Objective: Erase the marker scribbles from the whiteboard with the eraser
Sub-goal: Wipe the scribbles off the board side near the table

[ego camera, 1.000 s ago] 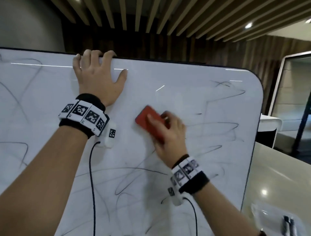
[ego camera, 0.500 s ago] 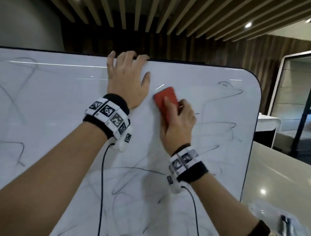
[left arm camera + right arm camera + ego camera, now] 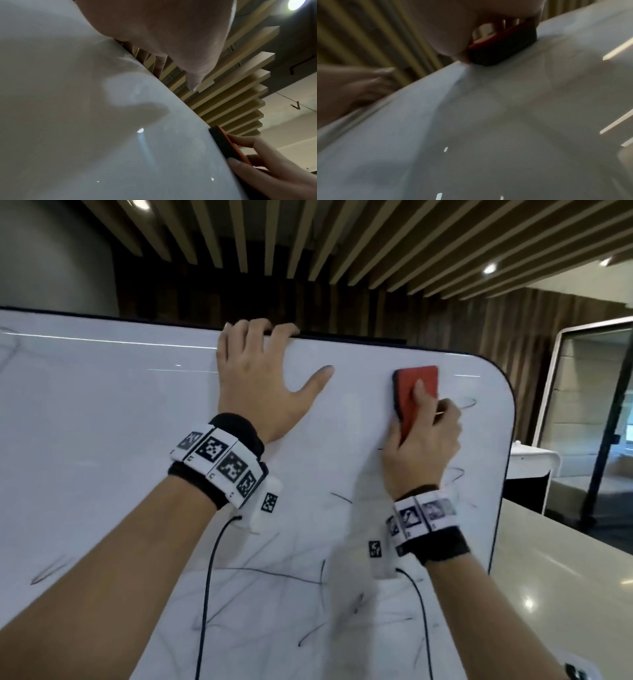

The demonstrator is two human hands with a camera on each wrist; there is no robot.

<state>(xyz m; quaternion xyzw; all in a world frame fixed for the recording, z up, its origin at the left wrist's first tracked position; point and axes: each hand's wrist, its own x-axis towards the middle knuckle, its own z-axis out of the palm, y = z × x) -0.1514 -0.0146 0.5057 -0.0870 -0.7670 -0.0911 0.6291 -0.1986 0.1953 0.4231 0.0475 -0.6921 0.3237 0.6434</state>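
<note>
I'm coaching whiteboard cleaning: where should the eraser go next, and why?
Probably slide the red rectangular eraser, held by the right hand, slightly right and down: a dark marker loop sits just beside it, unerased. The left hand hooks over the top edge of the white whiteboard, steadying it.

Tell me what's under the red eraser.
The red eraser presses its dark felt against the whiteboard, held by the right hand. Whether ink lies beneath is hidden; a marker scribble shows just right of it.

eraser (image 3: 416, 395): was red, black pad
whiteboard (image 3: 102, 422): was white, dark-edged
scribbles (image 3: 274, 573): were black
wrist bands (image 3: 219, 457): were black, with black-and-white square codes
</note>
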